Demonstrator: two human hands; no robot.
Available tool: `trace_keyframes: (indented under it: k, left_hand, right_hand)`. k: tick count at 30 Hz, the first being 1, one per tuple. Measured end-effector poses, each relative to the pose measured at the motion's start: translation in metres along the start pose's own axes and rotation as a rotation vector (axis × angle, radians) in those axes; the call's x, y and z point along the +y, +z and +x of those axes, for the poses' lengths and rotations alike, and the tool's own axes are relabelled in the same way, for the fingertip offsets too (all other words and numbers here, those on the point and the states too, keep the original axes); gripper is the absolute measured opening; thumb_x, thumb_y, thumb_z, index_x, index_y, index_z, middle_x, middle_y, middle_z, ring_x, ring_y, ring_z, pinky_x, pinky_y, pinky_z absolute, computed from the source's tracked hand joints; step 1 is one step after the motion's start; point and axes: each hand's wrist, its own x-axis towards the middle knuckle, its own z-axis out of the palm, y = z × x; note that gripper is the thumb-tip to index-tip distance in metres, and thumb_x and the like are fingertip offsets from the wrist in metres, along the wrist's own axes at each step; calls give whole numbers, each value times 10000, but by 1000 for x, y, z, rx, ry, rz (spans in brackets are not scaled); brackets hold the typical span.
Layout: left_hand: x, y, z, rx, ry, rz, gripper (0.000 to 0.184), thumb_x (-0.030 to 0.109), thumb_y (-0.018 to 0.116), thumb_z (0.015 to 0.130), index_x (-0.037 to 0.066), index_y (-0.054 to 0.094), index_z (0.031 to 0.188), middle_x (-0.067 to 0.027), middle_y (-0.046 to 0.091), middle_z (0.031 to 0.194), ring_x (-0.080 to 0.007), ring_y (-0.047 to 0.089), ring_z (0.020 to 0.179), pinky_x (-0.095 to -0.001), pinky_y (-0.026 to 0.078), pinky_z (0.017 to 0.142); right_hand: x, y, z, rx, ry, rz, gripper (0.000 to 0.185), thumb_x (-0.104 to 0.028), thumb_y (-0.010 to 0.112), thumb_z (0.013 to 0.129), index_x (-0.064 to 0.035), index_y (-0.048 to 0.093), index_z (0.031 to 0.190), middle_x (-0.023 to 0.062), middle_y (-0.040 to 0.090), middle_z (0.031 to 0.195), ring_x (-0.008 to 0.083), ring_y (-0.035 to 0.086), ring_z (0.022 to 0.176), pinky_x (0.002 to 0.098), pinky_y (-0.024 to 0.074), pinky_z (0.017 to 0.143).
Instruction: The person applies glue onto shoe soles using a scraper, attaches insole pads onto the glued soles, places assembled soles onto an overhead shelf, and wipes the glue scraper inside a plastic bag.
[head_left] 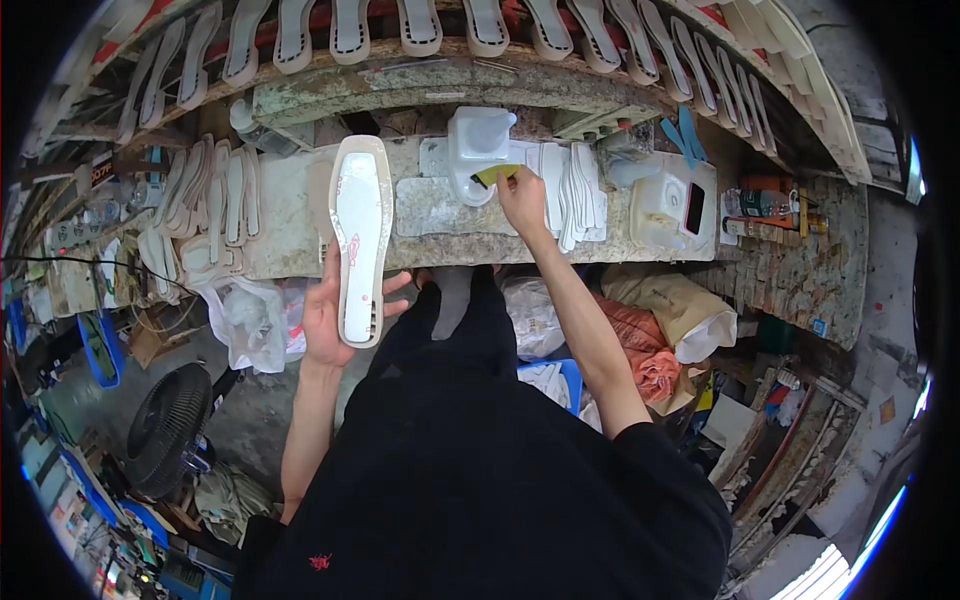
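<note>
A beige shoe sole (362, 240) with a shiny white inner face stands nearly upright in my left hand (325, 318). The palm and thumb bear its heel end, and the other fingers spread out behind it. Between the fingertips of my right hand (524, 203) is a yellow-green brush (500, 173) with dark bristles. Its bristles are over the open front of a cut white plastic jug (476, 140) on the bench. White flat insole pieces (572, 195) lie fanned out just right of the brush hand.
Soles stand in a row on the rack (420, 25) above the bench (290, 200). More soles (215, 190) are piled at left. A phone (693, 208) rests on a white container (660, 205) at right. A black fan (170, 430) and sacks (670, 310) are below.
</note>
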Motion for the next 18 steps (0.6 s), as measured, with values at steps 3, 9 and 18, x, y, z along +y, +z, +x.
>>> trace_keyframes:
  k: [3,9,18]
  left_hand:
    - [0,10,5,-1,-5,7,771,374,466,1012,263,114,1689,-145,357,1656,-566,514,1349,-671,556,991]
    - [-12,31,28,-38,-40,-39,743,350,444,1016,267,129,1685,-139,331,1671,-562,517,1346,-655,565,995]
    - [-29,54,31,-54,-35,51,754,357,421,1022,280,89,1695,-137,308,1689,-564,504,1359,-662,549,1010]
  right_hand:
    - [-4,-8,2,58,-48,91,165,-93,738,891,52,676,844,201,676,786,356,692,682,422,539,626]
    - [-14,-37,-20,10,-102,118,130,-70,740,865,41,675,845,195,675,804,352,696,715,415,548,646]
    - [43,13,-15,-348,62,-204,262,-179,766,869,44,687,981,260,694,978,434,696,919,528,560,821]
